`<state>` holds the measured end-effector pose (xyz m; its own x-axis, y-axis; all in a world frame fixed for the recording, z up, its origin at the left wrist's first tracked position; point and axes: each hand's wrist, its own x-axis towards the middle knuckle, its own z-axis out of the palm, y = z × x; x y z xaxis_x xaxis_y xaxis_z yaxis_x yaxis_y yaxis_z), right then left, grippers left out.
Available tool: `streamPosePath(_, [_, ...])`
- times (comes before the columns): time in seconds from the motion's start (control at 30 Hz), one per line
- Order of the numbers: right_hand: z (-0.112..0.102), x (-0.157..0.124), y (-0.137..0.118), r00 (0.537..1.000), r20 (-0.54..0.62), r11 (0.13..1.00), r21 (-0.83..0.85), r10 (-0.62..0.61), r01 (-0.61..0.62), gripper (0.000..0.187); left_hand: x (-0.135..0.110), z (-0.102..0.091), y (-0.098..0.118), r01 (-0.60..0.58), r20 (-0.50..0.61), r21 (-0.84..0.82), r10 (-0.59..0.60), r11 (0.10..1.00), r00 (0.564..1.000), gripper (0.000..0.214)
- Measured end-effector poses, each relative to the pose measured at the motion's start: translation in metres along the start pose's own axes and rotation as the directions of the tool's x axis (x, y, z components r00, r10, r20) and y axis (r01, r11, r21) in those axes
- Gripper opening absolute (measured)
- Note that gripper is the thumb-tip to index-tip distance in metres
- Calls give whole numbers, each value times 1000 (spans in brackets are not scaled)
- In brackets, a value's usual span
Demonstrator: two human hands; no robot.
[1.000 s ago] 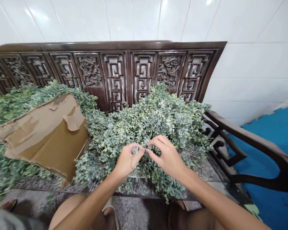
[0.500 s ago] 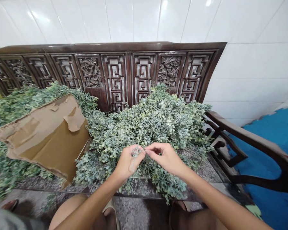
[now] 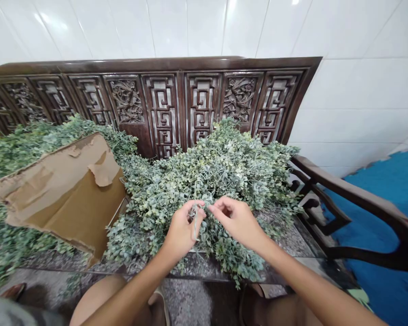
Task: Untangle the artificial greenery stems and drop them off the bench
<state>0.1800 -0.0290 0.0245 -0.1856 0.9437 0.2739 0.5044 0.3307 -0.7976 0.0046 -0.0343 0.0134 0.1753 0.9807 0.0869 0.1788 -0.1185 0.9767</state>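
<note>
My left hand (image 3: pixel 181 230) is closed around a thin pale-green stem (image 3: pixel 195 222) of artificial foliage, its loop and tail hanging over the thumb. Close by on the right, my right hand (image 3: pixel 237 222) is pinched, thumb against forefinger, by the leafy end of the stem; anything between those fingertips is too small to make out. Both hands are over the front of a big heap of artificial leafy sprigs (image 3: pixel 224 167), grey-green with some yellowish leaves, piled on the bench.
Left of my hands a torn brown cardboard piece (image 3: pixel 88 194) leans among more foliage (image 3: pixel 7 154). Behind rises the carved dark wooden bench back (image 3: pixel 182 65); its curved armrest (image 3: pixel 357 190) is at right, beside a blue mat (image 3: pixel 387 190). Another person's grey-clad leg (image 3: pixel 13 312) shows lower left.
My hands have drawn slightly apart, the right fingertips moving away from the left ones. The stem's loop in my left hand has shifted a little to the right.
</note>
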Motion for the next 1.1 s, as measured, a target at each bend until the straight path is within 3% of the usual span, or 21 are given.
streamPosePath(0.1, [2, 1, 3, 993, 116, 985, 170, 1, -21, 26, -4, 3, 0, -110, 2, 102, 110, 989, 994, 36])
streamPosePath(0.3, [-4, 10, 14, 995, 97, 942, 334, -8, -25, 29, -14, -1, 8, -367, 202, 318, 316, 874, 927, 61])
streamPosePath(0.43, [-15, 11, 10, 986, 154, 973, 228, -61, 24, 25, -9, -11, 12, -397, 62, 430, 412, 811, 909, 34])
streamPosePath(0.5, [-20, 10, 5, 974, 200, 983, 167, -108, 74, 22, -5, -17, 13, -414, 16, 478, 464, 775, 886, 32])
streamPosePath(0.67, [-26, 5, -9, 929, 303, 977, 48, -212, 207, 19, 1, -25, 13, -546, 262, 477, 481, 689, 837, 40])
streamPosePath(0.77, [-25, 3, -11, 921, 300, 966, 12, -249, 257, 15, 1, -23, 12, -525, 297, 445, 434, 725, 851, 28])
streamPosePath(0.97, [-17, 0, -11, 941, 232, 956, -104, -245, 274, 14, -1, -10, 8, -404, 203, 476, 349, 781, 915, 19])
streamPosePath(1.1, [-12, -2, -13, 948, 223, 936, -218, -227, 275, 15, -2, -2, 2, -403, 152, 513, 382, 758, 912, 15])
